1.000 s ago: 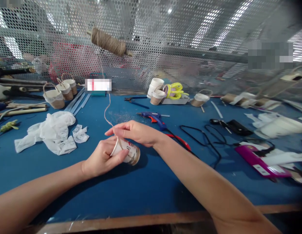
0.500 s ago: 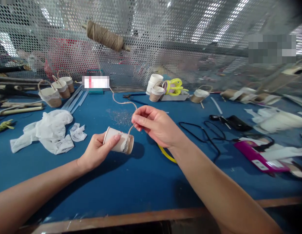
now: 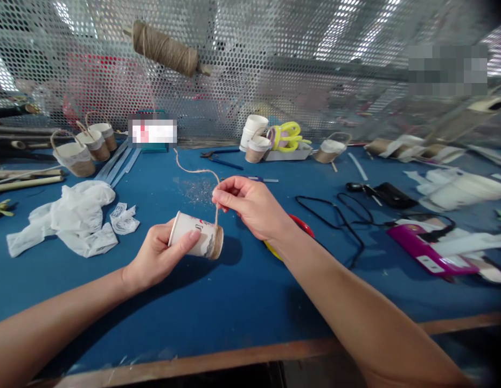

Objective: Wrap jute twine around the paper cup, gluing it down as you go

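My left hand (image 3: 158, 252) is wrapped round a white paper cup (image 3: 189, 233), tipped on its side with its base toward the right. Brown twine (image 3: 213, 249) is wound around the base end of the cup. Between thumb and fingertips, my right hand (image 3: 243, 202) pinches the loose twine (image 3: 216, 213) just above the cup and holds it taut. From there the strand runs back over the table toward a spool of twine (image 3: 165, 48) mounted at the mesh wall.
Finished-looking twine-wrapped cups (image 3: 75, 159) with handles stand back left, near white lace (image 3: 83, 210). Pliers (image 3: 222, 160), stacked white cups (image 3: 254, 132) and yellow-handled scissors (image 3: 289, 137) lie at the back. A black cord (image 3: 335, 215) and purple power strip (image 3: 428, 250) are on the right.
My right hand has moved slightly left, bringing the twine more upright over the cup. The cup has turned a little in my left hand, showing more of its print. The whole view has shifted slightly.
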Demonstrator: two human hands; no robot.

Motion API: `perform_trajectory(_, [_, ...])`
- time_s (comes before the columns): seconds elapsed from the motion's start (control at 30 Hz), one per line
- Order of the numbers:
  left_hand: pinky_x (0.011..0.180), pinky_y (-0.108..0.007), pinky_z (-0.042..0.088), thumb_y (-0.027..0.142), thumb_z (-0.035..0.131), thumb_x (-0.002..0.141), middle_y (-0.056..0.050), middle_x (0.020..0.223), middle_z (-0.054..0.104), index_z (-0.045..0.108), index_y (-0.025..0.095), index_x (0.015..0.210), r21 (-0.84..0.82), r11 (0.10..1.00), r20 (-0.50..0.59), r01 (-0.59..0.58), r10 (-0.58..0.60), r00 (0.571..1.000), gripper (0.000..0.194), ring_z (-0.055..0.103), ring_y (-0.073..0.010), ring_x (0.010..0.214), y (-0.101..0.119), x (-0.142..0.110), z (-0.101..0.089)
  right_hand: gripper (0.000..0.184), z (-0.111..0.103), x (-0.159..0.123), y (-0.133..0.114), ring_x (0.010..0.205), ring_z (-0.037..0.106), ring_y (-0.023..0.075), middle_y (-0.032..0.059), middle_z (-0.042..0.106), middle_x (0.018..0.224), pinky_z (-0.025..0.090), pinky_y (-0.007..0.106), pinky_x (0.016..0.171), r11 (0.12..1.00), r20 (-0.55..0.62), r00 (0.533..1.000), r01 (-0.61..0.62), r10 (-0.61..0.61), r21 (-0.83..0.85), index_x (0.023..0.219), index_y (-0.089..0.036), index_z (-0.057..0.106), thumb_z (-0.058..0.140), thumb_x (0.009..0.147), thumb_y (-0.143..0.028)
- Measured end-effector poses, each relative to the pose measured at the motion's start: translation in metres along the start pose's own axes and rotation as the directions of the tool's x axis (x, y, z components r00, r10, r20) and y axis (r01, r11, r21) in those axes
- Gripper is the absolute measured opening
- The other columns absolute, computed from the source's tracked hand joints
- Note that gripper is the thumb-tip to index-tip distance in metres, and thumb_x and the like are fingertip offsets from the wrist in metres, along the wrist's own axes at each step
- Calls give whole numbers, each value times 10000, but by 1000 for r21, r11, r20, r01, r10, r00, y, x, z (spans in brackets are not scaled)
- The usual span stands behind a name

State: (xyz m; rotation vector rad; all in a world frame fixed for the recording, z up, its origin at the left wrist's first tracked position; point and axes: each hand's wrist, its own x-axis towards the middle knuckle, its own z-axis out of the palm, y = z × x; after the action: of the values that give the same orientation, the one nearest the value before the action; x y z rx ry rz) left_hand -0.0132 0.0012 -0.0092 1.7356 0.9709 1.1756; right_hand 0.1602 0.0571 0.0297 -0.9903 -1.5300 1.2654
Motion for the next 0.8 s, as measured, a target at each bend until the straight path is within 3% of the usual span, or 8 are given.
perform_trajectory(0.4, [457, -193, 364, 202, 506, 803, -8, 620, 592, 561, 138, 535, 23, 993, -54, -119, 120, 991, 281, 467, -82, 508, 3, -3, -2, 99, 2, 0, 5, 551, 491, 73, -32, 563, 602, 400, 241, 561, 998, -12, 998, -58, 58, -39, 691, -155, 563, 639, 673, -216])
perform_trajectory(0.57, [439, -190, 329, 184, 516, 791, 29, 504, 489, 496, 141, 465, 19, 988, -89, -155, 156, 984, 329, 379, -64, 457, 4, -2, -1, 104, 3, -2, 7, 557, 491, 74, -28, 566, 611, 404, 242, 573, 994, 3, 995, -95, 95, -52, 684, -152, 561, 640, 669, -217])
perform_trajectory(0.8, [444, -211, 313, 263, 514, 801, 24, 463, 426, 490, 137, 429, 10, 995, -111, -101, 101, 989, 394, 336, -77, 461, 2, -4, -2, 87, 8, -4, 7, 557, 492, 74, -28, 563, 612, 404, 242, 577, 989, 9, 990, -138, 138, -49, 688, -148, 560, 629, 676, -201])
